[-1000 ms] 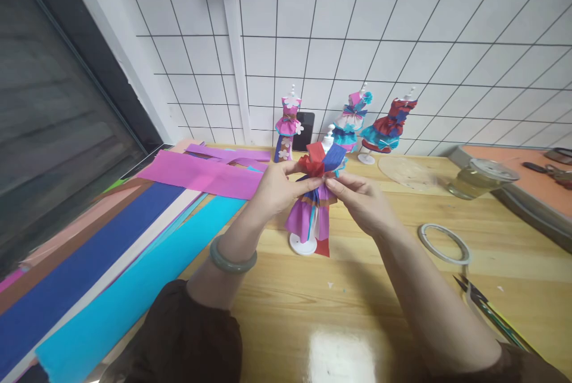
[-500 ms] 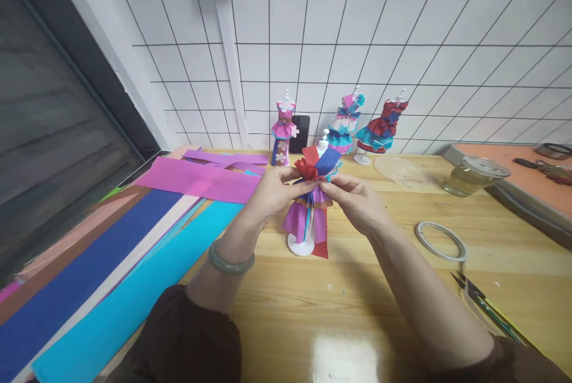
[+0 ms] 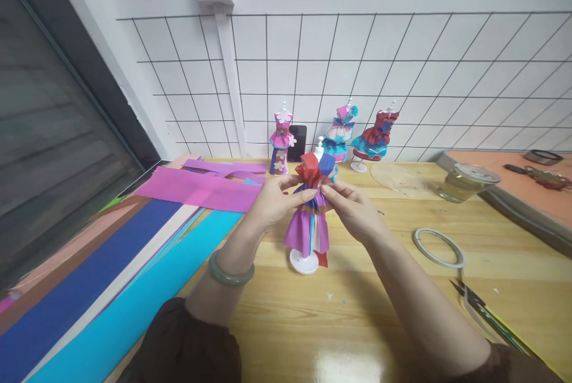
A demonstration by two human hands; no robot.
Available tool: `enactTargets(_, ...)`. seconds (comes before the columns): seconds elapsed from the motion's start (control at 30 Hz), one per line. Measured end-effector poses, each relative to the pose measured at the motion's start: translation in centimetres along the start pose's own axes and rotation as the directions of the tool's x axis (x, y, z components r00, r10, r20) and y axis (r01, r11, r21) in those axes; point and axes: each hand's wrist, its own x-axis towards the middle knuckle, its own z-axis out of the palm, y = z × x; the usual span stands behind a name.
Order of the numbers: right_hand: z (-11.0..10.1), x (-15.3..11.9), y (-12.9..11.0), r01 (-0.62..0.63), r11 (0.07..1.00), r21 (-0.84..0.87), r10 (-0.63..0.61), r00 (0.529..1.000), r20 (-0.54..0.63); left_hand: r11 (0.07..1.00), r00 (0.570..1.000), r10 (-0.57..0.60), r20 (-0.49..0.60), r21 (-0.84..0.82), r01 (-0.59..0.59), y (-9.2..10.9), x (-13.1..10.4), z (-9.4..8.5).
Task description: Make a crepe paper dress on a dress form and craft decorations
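In the middle of the head view, a small white dress form wears a crepe paper dress (image 3: 306, 231) with a red and blue top, a blue waist layer and a purple skirt. Its round white base (image 3: 304, 262) rests on the table. My left hand (image 3: 279, 201) pinches the dress at the waist from the left, thumb in front. From the right, my right hand (image 3: 357, 210) pinches the same waist between thumb and fingertips. A red paper piece (image 3: 322, 259) hangs low behind the skirt. The fingers partly cover the waist folds.
Coloured crepe paper strips (image 3: 129, 293) cover the left side. Three dressed forms, one in red and turquoise (image 3: 379, 133), and a phone (image 3: 297, 143) stand by the wall. At right are a tape roll (image 3: 417, 240), scissors (image 3: 487, 314) and a lidded cup (image 3: 469, 180).
The red and blue top pieces now sit more spread apart, and the dress form stands more upright. Both hands remain at the waist. The whole view has shifted slightly downward.
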Motion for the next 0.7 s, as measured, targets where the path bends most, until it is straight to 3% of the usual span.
enactTargets(0.37,1.2,0.0,0.5,-0.064,0.995,0.075,0.064,0.998,0.009,0.996,0.997,-0.070,0.022,-0.059,0.071,-0.5,0.1,-0.6)
enactTargets(0.7,1.7,-0.4,-0.1,-0.002,0.997,-0.083,-0.002,0.999,-0.043,0.999,0.999,-0.044,-0.005,-0.004,0.044,0.0,-0.1,0.1)
